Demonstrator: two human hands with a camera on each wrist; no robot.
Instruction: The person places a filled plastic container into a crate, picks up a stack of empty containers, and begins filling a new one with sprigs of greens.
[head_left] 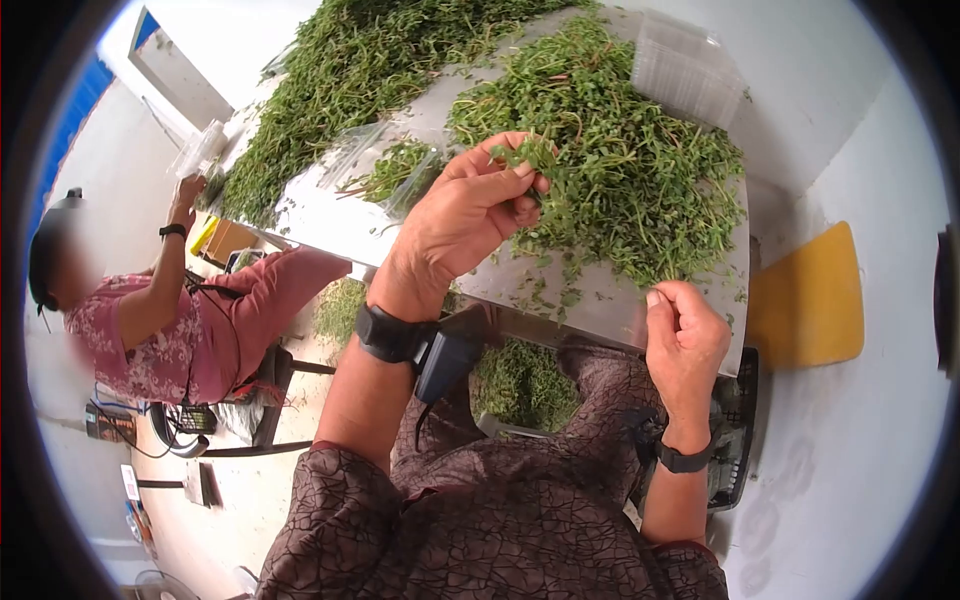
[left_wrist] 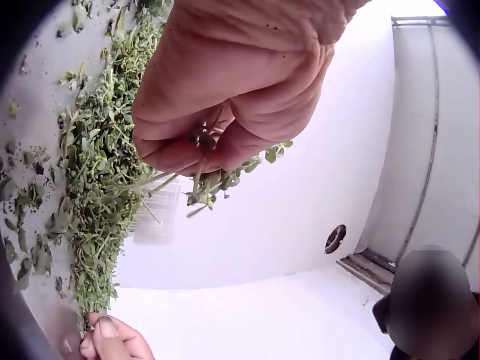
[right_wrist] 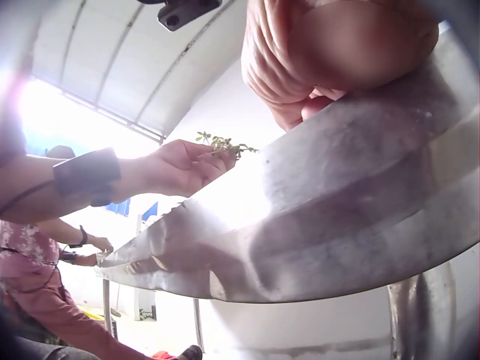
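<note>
My left hand (head_left: 470, 205) pinches a small leafy sprig (head_left: 528, 152) between thumb and fingers, raised over the near side of a heap of loose greens (head_left: 620, 150). Thin stems (left_wrist: 196, 184) poke out below its fingertips in the left wrist view. At the table's front edge is my right hand (head_left: 690, 335), its fingers curled and thumb pressed to the index finger. No sprig shows in it. To the left of the heap, a clear plastic bag (head_left: 425, 180) holds a bunch of stems. Fallen leaves lie scattered on the metal table (head_left: 610, 290).
A larger pile of greens (head_left: 370, 80) covers the table's far left. Clear plastic boxes (head_left: 685, 75) stand at the back right, by the wall. A yellow board (head_left: 810, 295) leans there. Below are more greens (head_left: 525, 385) and a black crate (head_left: 742, 430). Another person (head_left: 190, 320) sits at left.
</note>
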